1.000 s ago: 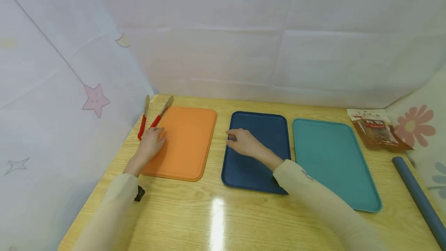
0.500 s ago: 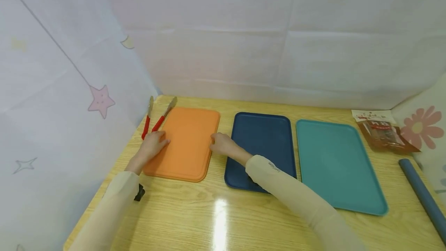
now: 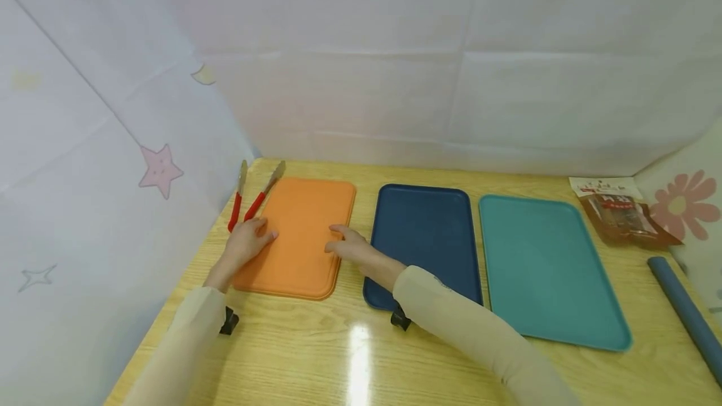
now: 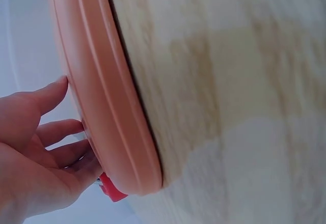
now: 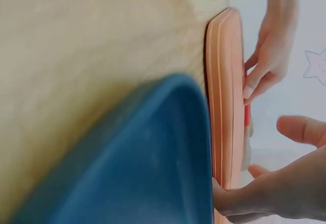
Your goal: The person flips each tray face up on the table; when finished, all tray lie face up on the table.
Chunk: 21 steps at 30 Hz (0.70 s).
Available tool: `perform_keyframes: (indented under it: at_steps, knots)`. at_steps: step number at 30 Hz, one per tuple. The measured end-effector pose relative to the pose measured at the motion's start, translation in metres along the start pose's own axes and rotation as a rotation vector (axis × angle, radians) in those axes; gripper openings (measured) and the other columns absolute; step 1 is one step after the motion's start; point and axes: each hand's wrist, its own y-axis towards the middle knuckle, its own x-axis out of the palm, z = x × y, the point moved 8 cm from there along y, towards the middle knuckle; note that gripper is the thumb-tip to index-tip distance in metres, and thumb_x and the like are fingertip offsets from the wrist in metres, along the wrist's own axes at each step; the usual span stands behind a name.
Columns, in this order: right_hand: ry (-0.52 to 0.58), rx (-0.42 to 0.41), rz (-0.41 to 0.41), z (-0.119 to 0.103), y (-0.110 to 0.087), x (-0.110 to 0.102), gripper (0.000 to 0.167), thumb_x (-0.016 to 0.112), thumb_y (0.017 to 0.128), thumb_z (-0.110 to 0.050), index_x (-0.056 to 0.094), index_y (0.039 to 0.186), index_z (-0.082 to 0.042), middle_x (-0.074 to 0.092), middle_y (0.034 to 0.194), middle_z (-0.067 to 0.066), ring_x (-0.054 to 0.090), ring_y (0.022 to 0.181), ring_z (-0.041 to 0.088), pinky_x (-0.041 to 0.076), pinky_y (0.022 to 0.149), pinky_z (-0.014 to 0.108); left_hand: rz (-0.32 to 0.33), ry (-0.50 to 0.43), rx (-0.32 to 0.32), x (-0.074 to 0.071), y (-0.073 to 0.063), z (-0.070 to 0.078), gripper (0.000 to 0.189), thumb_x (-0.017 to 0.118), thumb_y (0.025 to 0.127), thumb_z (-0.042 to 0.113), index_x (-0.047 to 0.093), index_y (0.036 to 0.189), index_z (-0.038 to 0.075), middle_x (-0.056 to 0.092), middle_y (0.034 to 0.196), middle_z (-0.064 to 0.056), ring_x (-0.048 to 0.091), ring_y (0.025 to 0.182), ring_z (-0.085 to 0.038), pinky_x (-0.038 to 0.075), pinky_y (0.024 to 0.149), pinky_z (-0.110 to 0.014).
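A flat orange board (image 3: 303, 237) with a ridged rim lies on the left part of the table. My left hand (image 3: 244, 244) is over its left side; in the left wrist view the thumb (image 4: 60, 84) and bent fingers meet its upper face. My right hand (image 3: 351, 247) is at the board's right edge, thumb and fingers spread apart. In the right wrist view that thumb (image 5: 300, 130) stands clear of the board, and the fingers dip beside its rim. Red-handled tongs (image 3: 258, 202) lie spread just beyond my left hand, partly hidden by it.
A dark blue tray (image 3: 423, 224) sits under my right forearm, and a teal tray (image 3: 549, 268) lies right of it. At the far right are a brown food packet (image 3: 617, 212) and a grey-blue roll (image 3: 685, 312). Printed cloth walls (image 3: 361, 93) border the table behind and at the sides.
My right hand has moved left from over the blue tray to the orange board's right edge, and its fingers have spread. The left hand stays almost in place on the board.
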Motion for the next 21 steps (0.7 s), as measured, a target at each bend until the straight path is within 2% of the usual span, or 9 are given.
perform_keyframes:
  at_steps: [2,5,8,9,12,15,21]
  knots:
    - [0.067,0.002,0.007,0.0,0.0,-0.002,0.062,0.06,0.092,-0.019,0.036,0.15,-0.017,0.029,0.154,0.013,0.031,0.137,0.036,0.03,0.107,0.056,-0.004,-0.015,-0.014,0.0,0.0,-0.001,0.059,0.059,0.097,0.026,0.043,0.136,-0.016,0.042,0.137,-0.036,0.037,0.127,-0.052,0.028,0.106,-0.06]
    - [0.129,-0.003,0.049,0.0,-0.001,-0.008,0.062,0.061,0.09,-0.018,0.038,0.149,-0.016,0.029,0.154,0.013,0.029,0.139,0.034,0.027,0.109,0.055,-0.007,-0.029,-0.023,-0.001,0.0,-0.002,0.059,0.059,0.097,0.027,0.043,0.137,-0.014,0.041,0.138,-0.036,0.036,0.127,-0.052,0.029,0.106,-0.06]
    - [0.208,-0.014,0.103,-0.001,-0.003,-0.015,0.062,0.062,0.09,-0.012,0.039,0.148,-0.014,0.029,0.154,0.014,0.026,0.141,0.032,0.034,0.105,0.052,-0.009,-0.056,-0.026,0.0,0.0,-0.003,0.06,0.059,0.098,0.028,0.043,0.138,-0.013,0.041,0.139,-0.035,0.035,0.128,-0.052,0.028,0.106,-0.06]
    - [0.246,-0.024,0.119,-0.001,-0.003,-0.018,0.063,0.061,0.09,-0.008,0.039,0.148,-0.013,0.03,0.153,0.015,0.03,0.14,0.032,0.037,0.103,0.052,-0.008,-0.066,-0.025,0.0,0.0,-0.004,0.06,0.058,0.098,0.029,0.042,0.138,-0.013,0.041,0.139,-0.035,0.035,0.128,-0.052,0.028,0.106,-0.06]
    - [0.373,-0.066,0.156,-0.003,-0.004,-0.025,0.063,0.06,0.089,0.004,0.039,0.147,-0.007,0.038,0.148,0.02,0.047,0.128,0.033,0.046,0.096,0.049,-0.007,-0.103,-0.034,-0.001,-0.002,-0.006,0.061,0.057,0.098,0.031,0.042,0.139,-0.012,0.041,0.14,-0.034,0.033,0.13,-0.051,0.028,0.106,-0.06]
    - [0.455,-0.13,0.185,-0.005,-0.005,-0.033,0.063,0.059,0.087,0.013,0.041,0.145,-0.004,0.046,0.141,0.023,0.06,0.112,0.035,0.049,0.093,0.049,-0.007,-0.128,-0.029,-0.002,-0.005,-0.006,0.062,0.055,0.099,0.033,0.04,0.14,-0.012,0.04,0.141,-0.033,0.033,0.131,-0.05,0.029,0.106,-0.06]
    - [0.497,-0.209,0.204,-0.011,-0.008,-0.043,0.07,0.063,0.083,0.016,0.042,0.146,-0.006,0.052,0.13,0.025,0.067,0.096,0.032,0.051,0.089,0.051,-0.046,-0.173,-0.005,0.001,-0.006,-0.001,0.064,0.052,0.101,0.035,0.037,0.142,-0.012,0.038,0.142,-0.034,0.034,0.131,-0.05,0.031,0.105,-0.06]
